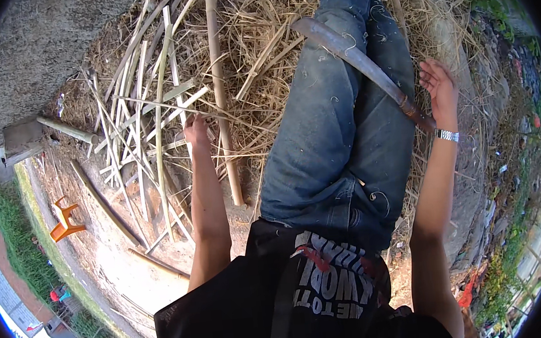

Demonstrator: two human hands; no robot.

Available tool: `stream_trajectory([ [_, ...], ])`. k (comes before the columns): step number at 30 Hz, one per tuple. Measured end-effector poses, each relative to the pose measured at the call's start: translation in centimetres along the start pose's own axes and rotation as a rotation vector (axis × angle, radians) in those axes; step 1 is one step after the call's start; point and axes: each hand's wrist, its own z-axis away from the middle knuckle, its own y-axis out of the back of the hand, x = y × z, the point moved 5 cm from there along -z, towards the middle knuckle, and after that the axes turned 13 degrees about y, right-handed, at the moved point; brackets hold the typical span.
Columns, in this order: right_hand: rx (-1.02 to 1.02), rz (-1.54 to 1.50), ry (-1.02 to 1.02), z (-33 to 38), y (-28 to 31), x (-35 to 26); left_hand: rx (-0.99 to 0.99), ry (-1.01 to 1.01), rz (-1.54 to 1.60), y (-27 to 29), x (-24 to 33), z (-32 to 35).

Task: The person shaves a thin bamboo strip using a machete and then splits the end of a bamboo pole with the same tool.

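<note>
My left hand [196, 131] is over the pile of split bamboo strips [142, 103], its fingers drawn together on a thin bamboo strip [155, 104] that slants across the others. Just where the fingertips meet the strip is small and hard to make out. A long curved machete [357, 58] rests across my jeans-clad legs, blade toward the far side and its brown handle beside my right wrist. My right hand [439, 86] is raised to the right of that handle, fingers loosely bent and apart, with nothing in them.
A thick bamboo pole [218, 77] lies between the strips and my legs. Straw-like shavings [259, 35] cover the ground. More poles [103, 200] lie at the left, near an orange plastic chair [64, 220]. A grey concrete surface [23, 68] borders the far left.
</note>
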Motion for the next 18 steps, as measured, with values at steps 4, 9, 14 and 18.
stream_trajectory([
  [4,-0.073,0.112,-0.031,0.4,0.1,1.7,0.015,0.104,0.044,-2.6,0.3,2.6],
  [9,-0.057,0.082,-0.033,0.9,-0.2,2.1,0.016,0.146,0.001,-2.2,-0.2,3.4],
  [14,-0.093,0.088,-0.022,1.5,-0.5,2.5,-0.049,0.112,-0.064,-1.7,-1.0,2.2],
  [18,-0.096,0.121,-0.011,1.7,-1.1,2.6,-0.015,0.073,-0.194,-1.9,-2.4,1.2],
])
